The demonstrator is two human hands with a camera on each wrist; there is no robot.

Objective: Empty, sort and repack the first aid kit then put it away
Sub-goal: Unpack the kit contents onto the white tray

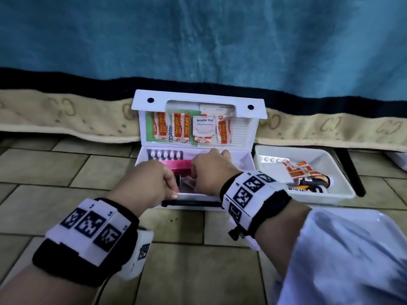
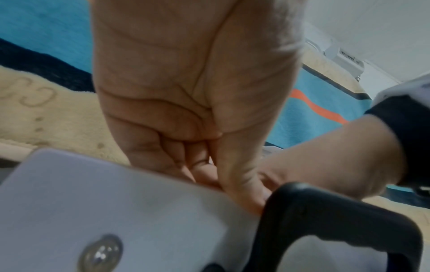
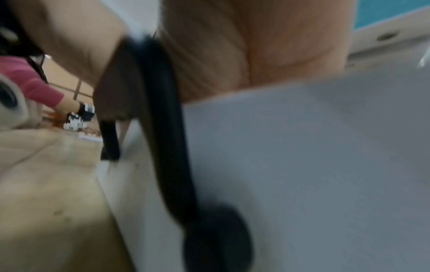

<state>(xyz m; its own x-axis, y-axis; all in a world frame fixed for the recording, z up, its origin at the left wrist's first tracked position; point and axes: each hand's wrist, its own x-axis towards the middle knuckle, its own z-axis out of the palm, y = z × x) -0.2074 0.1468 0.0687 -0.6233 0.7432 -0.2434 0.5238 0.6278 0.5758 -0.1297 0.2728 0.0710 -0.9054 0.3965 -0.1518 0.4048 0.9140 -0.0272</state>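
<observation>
The white first aid kit (image 1: 246, 159) stands open on the tiled floor, its lid (image 1: 198, 100) raised against the bed. Plasters (image 1: 180, 128) and an alcohol pad (image 1: 204, 125) sit in the lid. A pill blister (image 1: 164, 154) and a pink box (image 1: 176, 165) lie in the base. My left hand (image 1: 174, 188) grips the kit's front wall (image 2: 116, 202), fingers curled inside and thumb outside by the black handle (image 2: 325, 211). My right hand (image 1: 217, 154) reaches into the middle of the base; its fingertips are hidden.
A white tray (image 1: 330, 195) right of the kit holds plasters (image 1: 299, 169), a pill strip and dark bottles (image 1: 317, 181). A blue blanket (image 1: 198, 40) hangs down behind. White cloth (image 1: 341, 249) lies at lower right. Another person's pink sleeve (image 3: 35, 86) shows far left.
</observation>
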